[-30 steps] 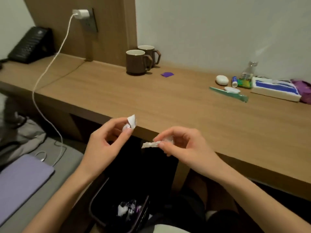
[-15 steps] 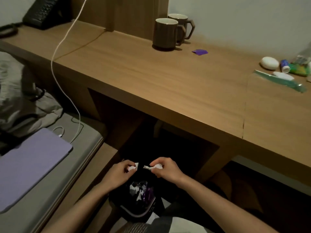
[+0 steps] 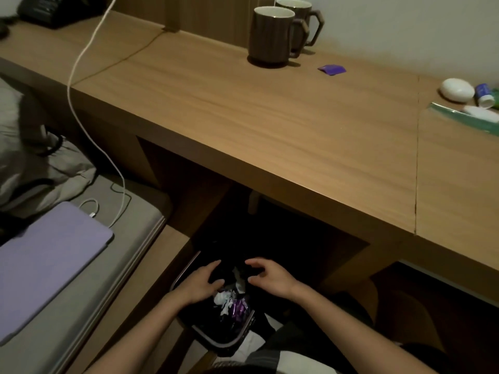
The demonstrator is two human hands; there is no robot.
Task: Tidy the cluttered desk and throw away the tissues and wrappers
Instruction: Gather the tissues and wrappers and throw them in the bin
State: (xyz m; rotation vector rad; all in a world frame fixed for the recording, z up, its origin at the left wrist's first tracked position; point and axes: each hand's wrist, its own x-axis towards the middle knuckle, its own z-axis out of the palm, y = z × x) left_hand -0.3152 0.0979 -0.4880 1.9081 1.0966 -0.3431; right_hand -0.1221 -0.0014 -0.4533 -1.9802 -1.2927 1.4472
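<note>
A dark bin (image 3: 240, 337) stands on the floor under the wooden desk (image 3: 270, 125). White tissues and purple wrappers (image 3: 229, 300) lie inside it. My left hand (image 3: 201, 283) and my right hand (image 3: 270, 276) hover over the bin's mouth, fingers spread and relaxed, holding nothing. A white scrap (image 3: 239, 279) shows between them just above the heap. A small purple wrapper (image 3: 332, 69) lies on the desk near two brown mugs (image 3: 272, 36).
A white oval case (image 3: 457, 89), a small blue-capped bottle (image 3: 483, 94) and a green packet (image 3: 464, 118) sit at the desk's right. A white charging cable (image 3: 81, 109) hangs to a purple tablet (image 3: 46, 263) on the bed. A black phone (image 3: 43, 9) stands far left.
Both hands went down from desk height to the bin and let go of the white tissue pieces they were pinching. The camera tilted down.
</note>
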